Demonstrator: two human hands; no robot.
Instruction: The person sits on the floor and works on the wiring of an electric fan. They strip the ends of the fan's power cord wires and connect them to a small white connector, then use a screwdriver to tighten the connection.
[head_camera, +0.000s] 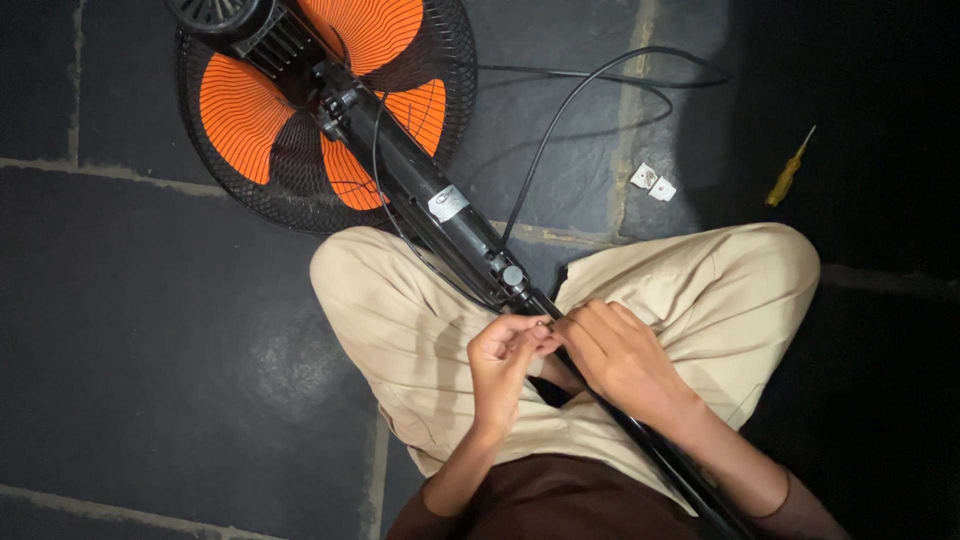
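The person sits cross-legged on the dark slate-tiled floor (150, 350) with the black metal pole of a pedestal fan (455, 215) lying across the beige-trousered lap, running from the far left part of the floor down to the near edge. The left hand (503, 355) is pinched narrow, fingertips closed on something too small to identify, right at the pole just below its black collar with the round knob (512, 275). The right hand (615, 355) curls around the pole beside it, fingers touching the left hand's.

A tiny part pinched like this could slip and vanish in the trouser folds or on the dark floor. The pole rests only on the lap, so it may roll and tug the black power cord (560, 110), which loops loosely over the floor. The round black wire fan cage with orange blades (300, 110) lies face down and could scrape.

Count: 1 fan, 3 orange blades visible, 1 cord, 2 small white plastic pieces (652, 182) near the far right, 1 yellow-handled screwdriver (787, 172) beyond them, 2 hands.
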